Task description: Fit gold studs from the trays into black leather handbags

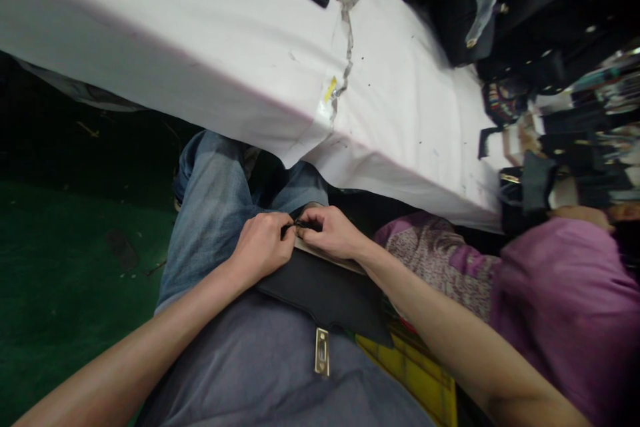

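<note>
Gold clasp plate hangs off black leather flap on lap. Left hand, right hand meet above flap, fingers pinching thin black strap at its edge. White bench beyond knees.

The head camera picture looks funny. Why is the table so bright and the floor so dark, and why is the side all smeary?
In the head view, light glares off the white table, while the green floor beneath sits in deep shadow. The wide lens bends the table edge, and the black bags at the right edge are smeared by blur. The left hand and right hand, pinching a black bag flap, look fairly sharp.
</note>
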The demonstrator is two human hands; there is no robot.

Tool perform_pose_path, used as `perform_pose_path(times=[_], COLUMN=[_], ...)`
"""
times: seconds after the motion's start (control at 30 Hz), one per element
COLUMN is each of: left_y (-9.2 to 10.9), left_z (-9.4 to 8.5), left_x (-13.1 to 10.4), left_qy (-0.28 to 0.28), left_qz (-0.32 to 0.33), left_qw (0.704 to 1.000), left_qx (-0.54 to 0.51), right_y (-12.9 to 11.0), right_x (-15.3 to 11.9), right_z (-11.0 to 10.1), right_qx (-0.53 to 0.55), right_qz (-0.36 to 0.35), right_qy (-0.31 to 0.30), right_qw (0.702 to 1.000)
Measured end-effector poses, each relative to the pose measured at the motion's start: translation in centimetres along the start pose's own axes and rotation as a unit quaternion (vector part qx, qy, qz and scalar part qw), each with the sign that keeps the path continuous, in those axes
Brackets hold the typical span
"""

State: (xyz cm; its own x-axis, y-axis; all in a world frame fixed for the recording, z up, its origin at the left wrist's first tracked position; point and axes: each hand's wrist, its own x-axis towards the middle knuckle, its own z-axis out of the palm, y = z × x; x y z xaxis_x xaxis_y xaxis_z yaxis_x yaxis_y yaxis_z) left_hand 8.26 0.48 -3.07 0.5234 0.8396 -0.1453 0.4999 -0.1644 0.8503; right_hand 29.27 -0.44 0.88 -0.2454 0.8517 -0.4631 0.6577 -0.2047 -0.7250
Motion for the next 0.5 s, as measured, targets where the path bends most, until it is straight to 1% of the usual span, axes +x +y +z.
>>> perform_pose_path(times=[0.2,0.33,0.4,0.5], left_y=[0.1,0.0,-0.1,-0.2], left_z=[0.2,0.4,0.3,0.3], left_x=[-0.2,-0.2,-0.2,-0.1], left_qy=[0.007,0.012,0.012,0.011], left_qz=[-0.034,-0.047,-0.048,-0.048], left_qw=[0.999,0.998,0.997,0.996], left_qx=[-0.011,-0.046,-0.061,-0.071], right_y=[-0.4,-1.0,-1.2,-1.4], right_x=[0.2,0.0,-0.2,-0.6], right_z=[0.2,0.0,-0.3,-1.1], right_qx=[-0.01,-0.003,0.034,0.125], right_qz=[0.014,0.041,0.064,0.096], right_qy=[-0.001,-0.013,-0.031,-0.083], right_qw=[1.0,0.999,0.997,0.984])
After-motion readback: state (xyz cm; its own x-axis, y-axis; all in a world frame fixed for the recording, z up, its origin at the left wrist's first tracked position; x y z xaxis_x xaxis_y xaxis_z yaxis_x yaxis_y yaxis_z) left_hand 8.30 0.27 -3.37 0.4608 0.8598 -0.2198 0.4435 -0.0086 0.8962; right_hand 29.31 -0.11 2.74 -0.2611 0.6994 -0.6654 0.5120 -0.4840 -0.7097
